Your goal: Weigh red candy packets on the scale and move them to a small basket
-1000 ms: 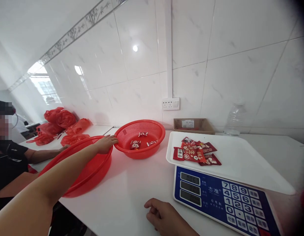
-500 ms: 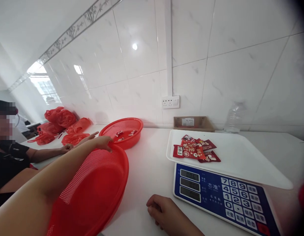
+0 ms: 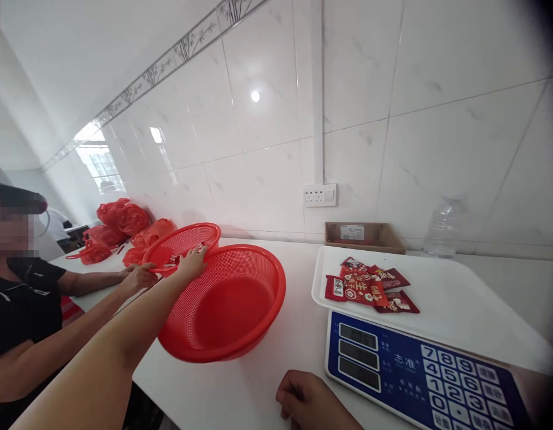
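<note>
My left hand [image 3: 193, 264] reaches across the left rim of a near red plastic basket [image 3: 270, 322], its fingers stretched out over a second red basket [image 3: 214, 230] behind. A few small wrapped packets [image 3: 172, 261] lie in that rear basket, close to my fingers; contact with them is unclear. Inside the near basket only its red bottom shows. My right hand [image 3: 310, 399] rests loosely curled on the white table, holding nothing visible. Beside it stands a blue digital scale [image 3: 397, 349]. Several red snack packets [image 3: 359, 285] lie on the white tray [image 3: 460, 298] on top.
At the left, a co-worker's hand [image 3: 140, 278] is at the rear basket's edge. Red plastic bags [image 3: 124, 218] are piled further back. An open cardboard box [image 3: 388, 236] and a clear plastic bottle [image 3: 443, 230] stand along the tiled wall, below a socket [image 3: 320, 195].
The near basket has shifted right and away from me. The rear basket has moved left, towards the co-worker. My left hand has gone from the near basket's rim to over the rear basket.
</note>
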`<state>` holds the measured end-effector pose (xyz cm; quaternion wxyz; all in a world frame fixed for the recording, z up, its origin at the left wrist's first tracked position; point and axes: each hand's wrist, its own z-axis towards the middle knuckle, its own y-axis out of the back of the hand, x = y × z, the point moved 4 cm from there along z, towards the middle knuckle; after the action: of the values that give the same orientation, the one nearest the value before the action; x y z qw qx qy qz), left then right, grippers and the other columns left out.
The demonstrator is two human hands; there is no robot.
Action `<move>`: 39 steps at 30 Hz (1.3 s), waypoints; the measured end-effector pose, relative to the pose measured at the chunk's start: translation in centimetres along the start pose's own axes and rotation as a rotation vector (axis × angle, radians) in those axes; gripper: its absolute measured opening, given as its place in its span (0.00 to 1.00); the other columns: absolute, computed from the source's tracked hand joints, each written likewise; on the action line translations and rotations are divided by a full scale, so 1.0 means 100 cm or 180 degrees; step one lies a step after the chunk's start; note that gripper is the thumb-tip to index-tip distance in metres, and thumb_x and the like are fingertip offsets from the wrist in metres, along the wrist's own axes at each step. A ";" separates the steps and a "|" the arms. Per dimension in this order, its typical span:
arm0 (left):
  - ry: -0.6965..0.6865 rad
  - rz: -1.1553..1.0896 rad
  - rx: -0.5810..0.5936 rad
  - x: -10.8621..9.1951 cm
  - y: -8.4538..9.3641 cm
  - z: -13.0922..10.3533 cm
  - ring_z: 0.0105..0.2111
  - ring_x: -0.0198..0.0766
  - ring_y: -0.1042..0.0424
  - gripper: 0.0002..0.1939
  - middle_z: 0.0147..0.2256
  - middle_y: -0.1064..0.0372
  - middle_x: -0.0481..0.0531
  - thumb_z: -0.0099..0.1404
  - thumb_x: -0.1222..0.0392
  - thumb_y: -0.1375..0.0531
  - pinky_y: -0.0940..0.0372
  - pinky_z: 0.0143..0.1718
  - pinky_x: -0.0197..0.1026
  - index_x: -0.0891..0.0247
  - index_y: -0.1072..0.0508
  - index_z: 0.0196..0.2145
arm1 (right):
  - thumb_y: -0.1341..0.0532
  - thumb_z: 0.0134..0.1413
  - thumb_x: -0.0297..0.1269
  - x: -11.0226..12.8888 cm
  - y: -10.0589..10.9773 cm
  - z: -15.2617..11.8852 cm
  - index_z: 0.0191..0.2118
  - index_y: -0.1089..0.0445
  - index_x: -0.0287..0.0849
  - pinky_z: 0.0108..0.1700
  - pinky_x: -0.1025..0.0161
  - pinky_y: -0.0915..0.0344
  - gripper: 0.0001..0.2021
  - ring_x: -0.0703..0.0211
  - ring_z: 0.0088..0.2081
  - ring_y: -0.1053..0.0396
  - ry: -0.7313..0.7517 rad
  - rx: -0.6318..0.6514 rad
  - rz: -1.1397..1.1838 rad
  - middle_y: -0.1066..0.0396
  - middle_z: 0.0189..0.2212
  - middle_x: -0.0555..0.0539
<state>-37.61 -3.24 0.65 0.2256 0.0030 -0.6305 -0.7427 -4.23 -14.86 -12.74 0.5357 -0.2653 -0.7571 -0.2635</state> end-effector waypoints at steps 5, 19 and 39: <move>-0.0432 0.0103 -0.0147 -0.021 -0.001 -0.003 0.58 0.50 0.55 0.30 0.57 0.50 0.60 0.62 0.57 0.44 0.56 0.55 0.55 0.59 0.52 0.58 | 0.47 0.46 0.33 0.001 0.001 0.000 0.27 0.36 0.39 0.19 0.73 0.46 0.05 0.70 0.20 0.38 0.0015 -0.0031 0.0090 0.35 0.22 0.52; 0.0100 0.0164 0.0407 -0.028 0.011 0.017 0.40 0.40 0.33 0.14 0.45 0.37 0.55 0.64 0.58 0.46 0.35 0.39 0.47 0.65 0.36 0.47 | 0.47 0.45 0.33 -0.003 0.003 0.003 0.31 0.33 0.38 0.21 0.73 0.45 0.07 0.70 0.20 0.38 0.0207 0.0084 0.0002 0.34 0.22 0.52; -0.1843 -0.1818 0.0050 -0.218 0.097 -0.056 0.55 0.39 0.47 0.24 0.57 0.50 0.53 0.65 0.47 0.54 0.44 0.51 0.39 0.59 0.49 0.56 | 0.45 0.44 0.31 0.004 0.004 -0.003 0.34 0.31 0.39 0.22 0.73 0.45 0.10 0.71 0.20 0.38 0.0275 -0.0095 -0.0094 0.33 0.22 0.53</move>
<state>-13.23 -2.09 2.53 -0.1767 -0.0296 -0.6474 -0.7408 -3.88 -14.68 -12.19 0.5600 -0.2503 -0.7331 -0.2939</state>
